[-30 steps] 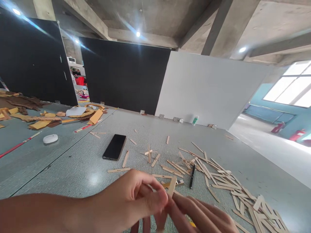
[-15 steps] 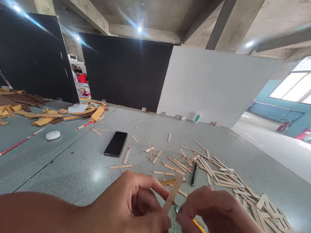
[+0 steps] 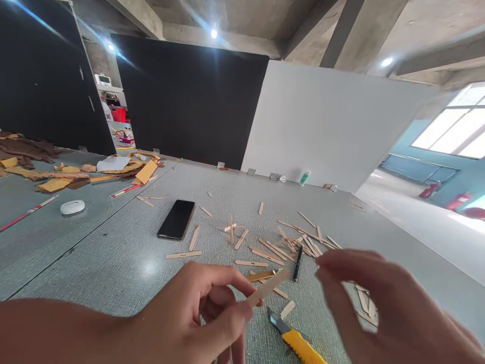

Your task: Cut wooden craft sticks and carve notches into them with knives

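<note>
My left hand point(image 3: 215, 308) pinches a wooden craft stick point(image 3: 268, 289) between thumb and fingers, and the stick points up to the right. My right hand point(image 3: 382, 308) hovers at the right, fingers loosely curved with thumb and forefinger tips close together, and nothing shows in it. On the table between the hands lies a yellow utility knife point(image 3: 300, 346) with its blade toward my left hand. A short piece of craft stick point(image 3: 288, 309) rests beside the blade. Behind the held stick there is a flat golden-yellow strip point(image 3: 259, 276).
Loose craft sticks point(image 3: 267, 255) lie scattered ahead, partly hidden by my right hand. Near them are a black pen point(image 3: 298, 263) and a phone point(image 3: 176, 219). A white earbud case point(image 3: 73, 207) and leather-like scraps point(image 3: 56, 184) sit at the left. Panels point(image 3: 189, 101) stand behind.
My right hand has moved away from the left hand, up and to the right. The utility knife and short stick piece now show on the table. The held stick has tilted rightward.
</note>
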Tool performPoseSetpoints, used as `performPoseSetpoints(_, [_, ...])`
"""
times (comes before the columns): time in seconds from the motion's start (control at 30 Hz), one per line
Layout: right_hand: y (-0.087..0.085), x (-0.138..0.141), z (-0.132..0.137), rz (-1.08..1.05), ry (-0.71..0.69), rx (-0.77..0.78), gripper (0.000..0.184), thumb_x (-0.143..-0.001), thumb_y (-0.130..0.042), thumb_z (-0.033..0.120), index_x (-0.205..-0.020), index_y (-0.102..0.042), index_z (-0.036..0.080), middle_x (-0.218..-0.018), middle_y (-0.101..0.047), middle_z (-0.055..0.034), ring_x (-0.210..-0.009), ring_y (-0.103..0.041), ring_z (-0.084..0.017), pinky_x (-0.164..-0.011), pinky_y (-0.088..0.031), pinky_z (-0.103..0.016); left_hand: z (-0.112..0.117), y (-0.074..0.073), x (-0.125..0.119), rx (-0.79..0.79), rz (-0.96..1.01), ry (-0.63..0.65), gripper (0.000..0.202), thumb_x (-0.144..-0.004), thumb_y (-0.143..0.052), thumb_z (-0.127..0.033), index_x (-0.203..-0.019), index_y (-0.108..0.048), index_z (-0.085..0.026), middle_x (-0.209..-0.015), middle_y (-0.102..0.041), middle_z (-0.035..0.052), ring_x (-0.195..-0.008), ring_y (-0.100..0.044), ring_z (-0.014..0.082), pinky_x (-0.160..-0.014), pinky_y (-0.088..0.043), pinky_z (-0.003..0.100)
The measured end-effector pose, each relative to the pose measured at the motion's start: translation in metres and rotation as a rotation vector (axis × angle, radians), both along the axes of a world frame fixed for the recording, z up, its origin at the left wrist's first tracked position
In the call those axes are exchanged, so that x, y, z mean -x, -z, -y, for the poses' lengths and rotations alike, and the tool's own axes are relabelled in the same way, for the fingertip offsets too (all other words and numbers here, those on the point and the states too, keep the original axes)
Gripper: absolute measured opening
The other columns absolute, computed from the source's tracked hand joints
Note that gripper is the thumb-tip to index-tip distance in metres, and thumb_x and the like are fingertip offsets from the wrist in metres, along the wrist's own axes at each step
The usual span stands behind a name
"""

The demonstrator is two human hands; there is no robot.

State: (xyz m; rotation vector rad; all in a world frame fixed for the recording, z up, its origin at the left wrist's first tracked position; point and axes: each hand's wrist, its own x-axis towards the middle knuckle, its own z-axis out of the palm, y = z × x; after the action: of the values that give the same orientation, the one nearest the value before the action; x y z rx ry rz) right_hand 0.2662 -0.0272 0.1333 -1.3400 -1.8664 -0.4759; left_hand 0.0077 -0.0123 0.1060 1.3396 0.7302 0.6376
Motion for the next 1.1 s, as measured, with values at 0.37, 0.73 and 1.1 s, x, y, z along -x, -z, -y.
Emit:
performPoseSetpoints(0.37, [0.077, -0.096, -0.031, 0.543, -0.191, 0.377, 0.073, -0.075, -0.031, -0.016, -0.126, -0.069, 0.019, -0.110, -0.080, -0.0112, -0.079, -0.082, -0.018, -0.062, -0.063, -0.026, -0.016, 0.022, -0.006, 0.014, -0.169, 0.121, 0.034, -0.107, -0.051, -0.054, -0.107, -0.052, -0.020, -0.067, -0.061, -0.0051, -0.051, -0.048, 0.0079, -0.053, -0.044, 0.021])
performPoseSetpoints(0.73, [0.099, -0.072, -0.005, 0.447, -0.281, 0.485, 0.026, -0.101, -0.060, 0.021, -0.126, -0.068, 0.021, -0.102, -0.081, -0.0082, -0.076, -0.081, -0.022, -0.064, -0.066, -0.031, -0.028, 0.094, -0.034, 0.197, -0.272, 0.255, 0.041, -0.100, -0.054, -0.062, -0.104, -0.045, -0.022, -0.066, -0.060, -0.0073, -0.037, -0.046, 0.0063, -0.036, -0.028, 0.018])
performPoseSetpoints(1.1, [0.089, -0.064, 0.012, -0.466, -0.321, 0.720, 0.040, -0.115, -0.034, 0.039, -0.118, -0.072, 0.026, -0.075, -0.078, -0.0050, -0.050, -0.073, -0.019, -0.045, -0.060, -0.024, -0.030, 0.096, -0.032, 0.247, -0.273, 0.231, 0.031, -0.102, -0.056, -0.050, -0.096, -0.049, -0.020, -0.066, -0.063, -0.0046, -0.036, -0.048, 0.0067, -0.035, -0.028, 0.019])
